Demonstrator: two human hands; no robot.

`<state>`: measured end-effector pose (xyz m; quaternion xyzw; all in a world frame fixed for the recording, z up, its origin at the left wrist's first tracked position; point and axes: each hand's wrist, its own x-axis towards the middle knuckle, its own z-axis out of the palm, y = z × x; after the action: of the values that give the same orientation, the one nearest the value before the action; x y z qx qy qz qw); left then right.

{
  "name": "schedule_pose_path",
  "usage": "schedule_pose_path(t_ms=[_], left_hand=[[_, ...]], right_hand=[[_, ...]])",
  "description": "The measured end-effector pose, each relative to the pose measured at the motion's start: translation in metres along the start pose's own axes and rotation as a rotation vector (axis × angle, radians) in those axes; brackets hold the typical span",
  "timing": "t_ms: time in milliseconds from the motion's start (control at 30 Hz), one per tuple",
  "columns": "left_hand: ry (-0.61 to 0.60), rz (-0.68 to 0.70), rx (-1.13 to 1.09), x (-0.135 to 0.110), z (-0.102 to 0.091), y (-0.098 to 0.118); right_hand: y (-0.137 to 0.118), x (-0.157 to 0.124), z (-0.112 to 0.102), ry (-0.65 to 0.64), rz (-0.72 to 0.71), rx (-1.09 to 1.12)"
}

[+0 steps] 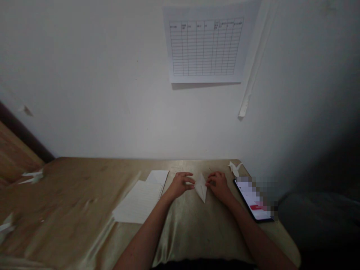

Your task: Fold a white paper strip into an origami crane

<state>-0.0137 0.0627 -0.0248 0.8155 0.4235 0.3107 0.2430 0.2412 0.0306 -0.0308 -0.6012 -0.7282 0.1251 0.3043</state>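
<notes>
A small white piece of folded paper (201, 189), kite-shaped with a long point towards me, lies on the cloth-covered table between my hands. At its left corner, my left hand (181, 183) has its thumb and a finger closed on the edge, with another finger stretched out above. The thumb and fingertips of my right hand (219, 185) pinch the right edge. A line, a crease or slit, runs down the paper's lower middle.
Left of my arm lies a spiral-bound lined notebook (137, 202) with white paper (159, 176) behind it. Right stand a phone (254, 200) with a lit screen and a folded paper bird (235, 168). More folded paper (33, 176) sits far left. A wall (112, 112) closes the back.
</notes>
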Motion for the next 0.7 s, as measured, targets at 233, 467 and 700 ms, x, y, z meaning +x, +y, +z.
schedule_pose_path(t_ms=[233,467,700], left_hand=[[0.014,-0.037,0.006,0.0,-0.001,0.01],[0.034,-0.087,0.068,-0.001,0.002,0.022],[0.064,-0.132,0.134,0.0,0.011,0.025]], right_hand=[[0.0,0.0,0.002,-0.001,-0.011,0.047],[-0.004,-0.002,0.001,-0.029,-0.03,0.058],[-0.007,-0.003,0.001,-0.039,-0.041,0.052]])
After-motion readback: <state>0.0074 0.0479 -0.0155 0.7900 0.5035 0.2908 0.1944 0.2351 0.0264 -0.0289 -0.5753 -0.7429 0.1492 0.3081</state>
